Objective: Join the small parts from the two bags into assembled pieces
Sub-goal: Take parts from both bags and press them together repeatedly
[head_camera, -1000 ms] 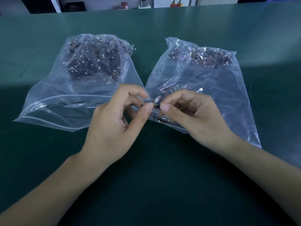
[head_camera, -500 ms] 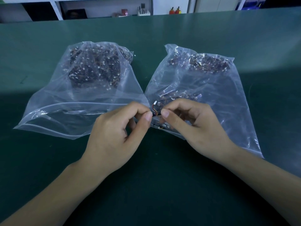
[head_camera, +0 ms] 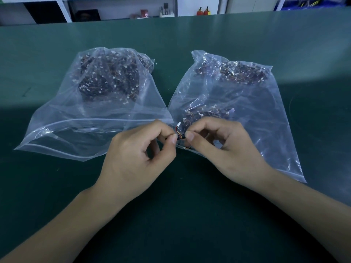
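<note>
Two clear plastic bags lie side by side on the green table. The left bag (head_camera: pixel 62 118) and the right bag (head_camera: pixel 266 114) each hold a heap of small dark wired parts with white connectors. Between the bags' mouths, my left hand (head_camera: pixel 136 158) and my right hand (head_camera: pixel 228 149) meet fingertip to fingertip. Both pinch one small wired part (head_camera: pixel 179 135) between thumb and forefinger; it shows black ends, red and yellow wires and a white connector sticking up. The fingers hide most of the part.
The green table (head_camera: pixel 190 215) spreads wide on all sides of the bags. A few loose parts lie inside the right bag near its mouth (head_camera: pixel 207 114). Shelves with bottles and boxes (head_camera: pixel 167 11) stand beyond the far edge.
Both hands, still pinching the part, have drifted slightly lower in view as the camera tilted up. The left fingers have curled in tighter. The bags have not moved.
</note>
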{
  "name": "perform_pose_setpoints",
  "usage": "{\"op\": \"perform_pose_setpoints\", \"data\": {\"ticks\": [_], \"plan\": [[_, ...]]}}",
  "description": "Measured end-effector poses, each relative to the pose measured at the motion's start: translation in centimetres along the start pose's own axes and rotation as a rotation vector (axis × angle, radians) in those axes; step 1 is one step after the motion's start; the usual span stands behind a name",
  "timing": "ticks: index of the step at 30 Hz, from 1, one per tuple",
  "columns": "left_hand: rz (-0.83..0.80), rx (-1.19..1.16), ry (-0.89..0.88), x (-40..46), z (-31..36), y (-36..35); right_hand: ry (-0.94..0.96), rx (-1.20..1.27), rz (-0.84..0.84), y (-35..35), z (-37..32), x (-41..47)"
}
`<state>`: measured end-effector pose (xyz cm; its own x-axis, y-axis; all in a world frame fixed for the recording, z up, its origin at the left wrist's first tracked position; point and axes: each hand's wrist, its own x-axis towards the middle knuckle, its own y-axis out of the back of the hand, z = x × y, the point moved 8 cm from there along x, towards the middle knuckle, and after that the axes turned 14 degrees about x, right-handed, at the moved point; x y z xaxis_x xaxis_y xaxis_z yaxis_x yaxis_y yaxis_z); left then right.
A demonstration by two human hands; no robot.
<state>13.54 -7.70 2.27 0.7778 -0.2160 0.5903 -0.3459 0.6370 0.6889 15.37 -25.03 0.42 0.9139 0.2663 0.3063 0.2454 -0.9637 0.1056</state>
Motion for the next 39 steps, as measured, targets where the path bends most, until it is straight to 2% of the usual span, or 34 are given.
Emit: {"op": "perform_pose_setpoints", "data": {"ticks": [25,27,32,39], "plan": [[0.028,0.031,-0.026,0.0,0.2,0.2,0.049,-0.026,-0.017,0.1,0.0,0.0],[0.071,0.032,-0.017,0.1,-0.1,0.5,0.097,-0.095,-0.024,0.1,-0.3,0.0],[0.174,0.019,-0.034,0.1,-0.1,1.5,0.183,-0.584,-0.074,0.3,0.1,0.3],[0.092,0.072,-0.222,-0.2,0.8,0.4,0.221,-0.493,0.038,1.4,-0.4,0.4]]}}
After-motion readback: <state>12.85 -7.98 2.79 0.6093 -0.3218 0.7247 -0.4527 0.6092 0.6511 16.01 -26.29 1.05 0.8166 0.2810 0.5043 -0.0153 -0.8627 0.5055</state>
